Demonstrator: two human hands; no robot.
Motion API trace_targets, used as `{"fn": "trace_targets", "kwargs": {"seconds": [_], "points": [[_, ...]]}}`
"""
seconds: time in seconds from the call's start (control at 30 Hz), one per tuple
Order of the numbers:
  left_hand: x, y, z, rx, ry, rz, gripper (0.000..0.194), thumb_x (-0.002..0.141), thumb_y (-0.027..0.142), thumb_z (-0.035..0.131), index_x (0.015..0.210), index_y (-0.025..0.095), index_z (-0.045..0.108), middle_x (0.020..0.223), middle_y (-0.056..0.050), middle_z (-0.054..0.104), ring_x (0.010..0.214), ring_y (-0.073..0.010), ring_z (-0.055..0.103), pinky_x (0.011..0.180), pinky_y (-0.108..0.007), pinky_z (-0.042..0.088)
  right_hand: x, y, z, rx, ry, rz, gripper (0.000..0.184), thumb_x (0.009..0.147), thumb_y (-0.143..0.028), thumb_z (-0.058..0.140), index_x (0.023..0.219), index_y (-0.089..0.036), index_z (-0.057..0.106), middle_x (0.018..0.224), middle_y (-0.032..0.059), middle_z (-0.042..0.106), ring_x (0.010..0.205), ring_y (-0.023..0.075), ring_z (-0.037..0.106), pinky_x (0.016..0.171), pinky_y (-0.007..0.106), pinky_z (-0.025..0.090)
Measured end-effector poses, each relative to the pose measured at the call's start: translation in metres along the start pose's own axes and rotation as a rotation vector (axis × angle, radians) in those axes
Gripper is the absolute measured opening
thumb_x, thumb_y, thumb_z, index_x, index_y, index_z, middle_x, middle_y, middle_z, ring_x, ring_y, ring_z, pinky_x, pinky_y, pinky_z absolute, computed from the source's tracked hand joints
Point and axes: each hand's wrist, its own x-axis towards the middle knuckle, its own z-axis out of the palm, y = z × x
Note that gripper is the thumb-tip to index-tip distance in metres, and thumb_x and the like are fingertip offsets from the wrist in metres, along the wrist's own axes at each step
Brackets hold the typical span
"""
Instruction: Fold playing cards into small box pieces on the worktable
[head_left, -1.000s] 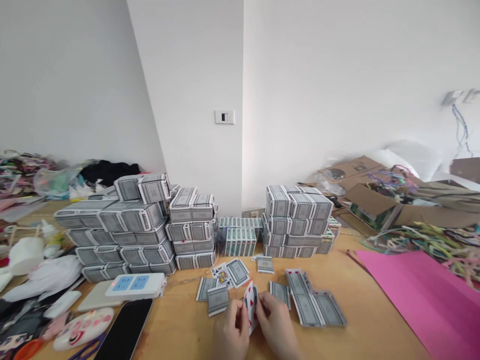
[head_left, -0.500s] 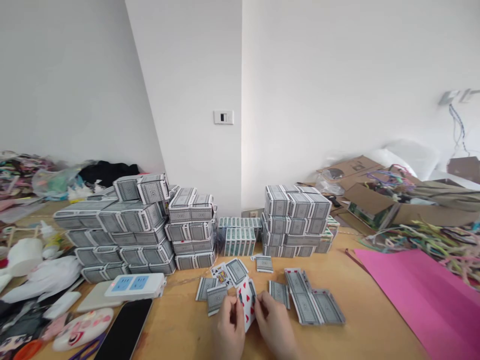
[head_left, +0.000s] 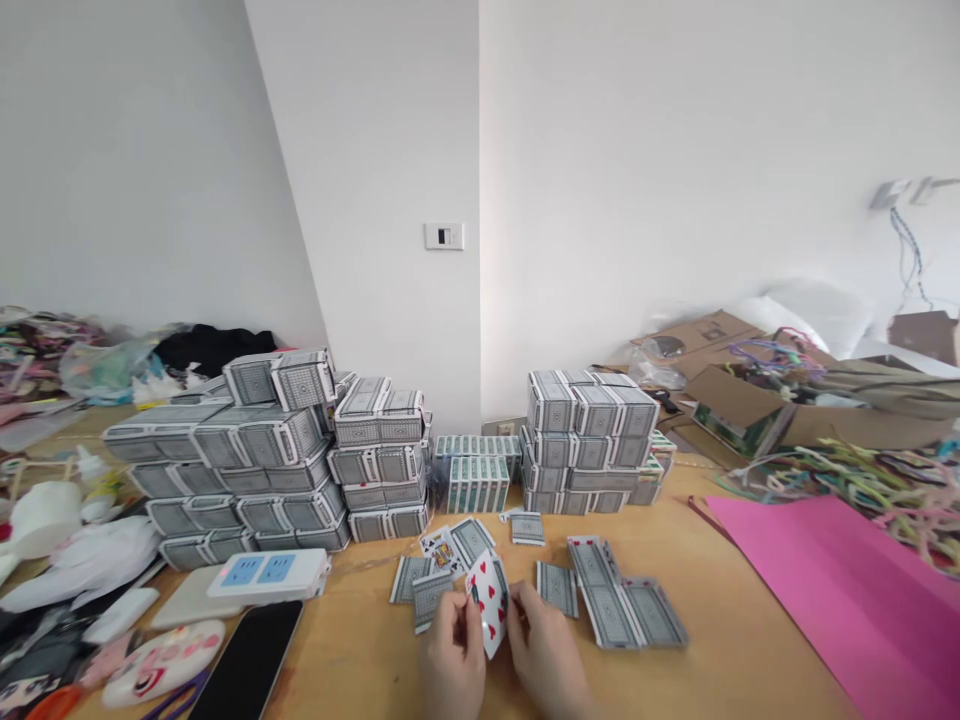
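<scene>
Between my two hands, low in the middle of the head view, a playing card with red hearts point(head_left: 491, 606) is held tilted, face toward me. My left hand point(head_left: 455, 650) pinches its left edge, and my right hand point(head_left: 546, 650) has closed fingers at its right edge. Just beyond lie loose cards: a face-up king of clubs point(head_left: 442, 548) and several back-up folded cards point(head_left: 433, 600). Right of my right hand is a folded card point(head_left: 556, 588), beside a joined piece of folded cards point(head_left: 622, 610). What my fingertips cover is hidden.
Stacks of card-built blocks point(head_left: 270, 440) stand behind on the left, with another stack point(head_left: 589, 440) on the right and card boxes point(head_left: 478, 485) between. A black phone point(head_left: 247, 660), a power strip point(head_left: 270, 574) and pink paper point(head_left: 840, 590) flank the work area.
The hearts card has turned slightly between my hands, and both hands have shifted a little to the left. The view has also moved slightly. The cards on the table look unchanged.
</scene>
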Motion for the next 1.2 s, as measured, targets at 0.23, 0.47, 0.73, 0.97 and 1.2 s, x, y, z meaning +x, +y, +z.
{"fn": "trace_targets", "kwargs": {"seconds": [0.23,0.47,0.73,0.97,1.2], "points": [[0.003,0.002,-0.006,-0.056,-0.062,-0.071,0.018,0.078,0.032,0.043,0.064,0.021,0.043,0.048,0.005,0.05,0.041,-0.01,0.049,0.044,-0.017,0.037,0.001,-0.005,-0.006,0.055,-0.011,-0.078,0.021,0.083,-0.027,0.036,0.077,-0.019,0.055,0.073,0.0053,0.062,0.069,0.0166,0.058,0.062,0.022,0.041],[0.003,0.005,-0.005,-0.152,-0.096,-0.163,0.018,0.076,0.035,0.046,0.064,0.021,0.045,0.048,0.004,0.051,0.043,-0.0114,0.05,0.046,-0.018,0.037,0.0,-0.004,-0.003,-0.05,0.02,-0.087,0.016,0.078,-0.022,0.041,0.069,-0.018,0.054,0.068,0.0042,0.058,0.061,0.0163,0.054,0.058,0.023,0.039],[0.013,-0.003,-0.007,-0.347,-0.141,-0.321,0.026,0.07,0.044,0.051,0.064,0.02,0.049,0.052,0.002,0.054,0.046,-0.0133,0.049,0.046,-0.02,0.039,0.009,0.0,-0.005,0.703,-0.154,0.256,0.037,0.075,-0.047,0.048,0.06,-0.014,0.055,0.055,0.002,0.058,0.055,0.0165,0.055,0.053,0.026,0.042],[0.017,-0.008,-0.008,-0.434,-0.22,-0.314,0.024,0.073,0.041,0.048,0.065,0.019,0.046,0.055,0.003,0.05,0.049,-0.0123,0.046,0.048,-0.02,0.039,0.009,-0.008,-0.022,1.294,-0.442,0.539,0.023,0.063,-0.03,0.069,0.074,-0.012,0.061,0.067,0.0067,0.065,0.062,0.0171,0.062,0.061,0.031,0.047],[0.015,-0.007,-0.009,-0.449,-0.252,-0.27,0.021,0.075,0.034,0.047,0.061,0.019,0.043,0.052,0.005,0.043,0.047,-0.0103,0.041,0.046,-0.018,0.035,0.01,-0.001,-0.014,1.205,-0.423,0.484,0.028,0.053,-0.032,0.076,0.064,-0.012,0.059,0.056,0.0034,0.064,0.056,0.0177,0.062,0.063,0.034,0.046]]}}
